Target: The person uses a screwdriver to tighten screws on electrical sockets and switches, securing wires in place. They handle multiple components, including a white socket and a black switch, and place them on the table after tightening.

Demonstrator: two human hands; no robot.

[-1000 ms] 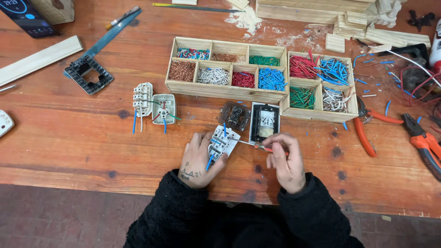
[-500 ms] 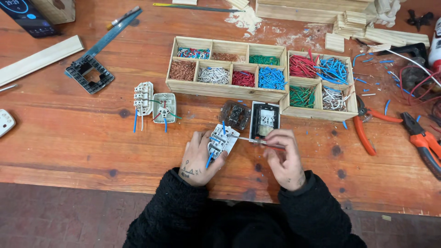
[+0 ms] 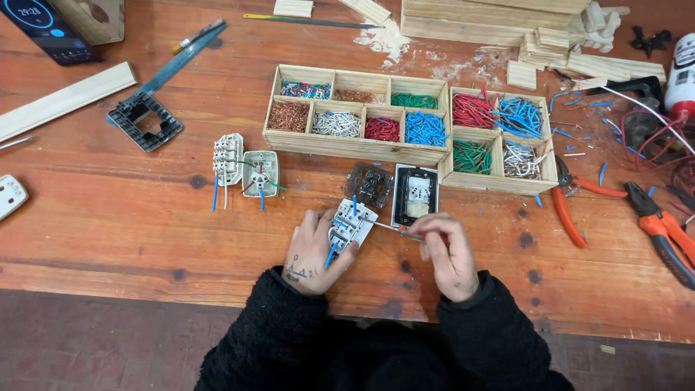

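White socket module (image 3: 352, 225) sits clasped in the left hand (image 3: 313, 250); right hand (image 3: 447, 250) pinches a small screwdriver (image 3: 394, 229), tip touching the module's edge.

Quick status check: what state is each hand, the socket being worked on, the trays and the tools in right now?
Left hand: gripping the white socket module.
White socket module: tilted off the table, blue wires in it.
Right hand: shut on a small screwdriver.
Small screwdriver: tip at the module.
Wooden trays: open, compartments filled with cut wire.
Orange pliers: lying on the table, untouched.
Phone: screen lit.
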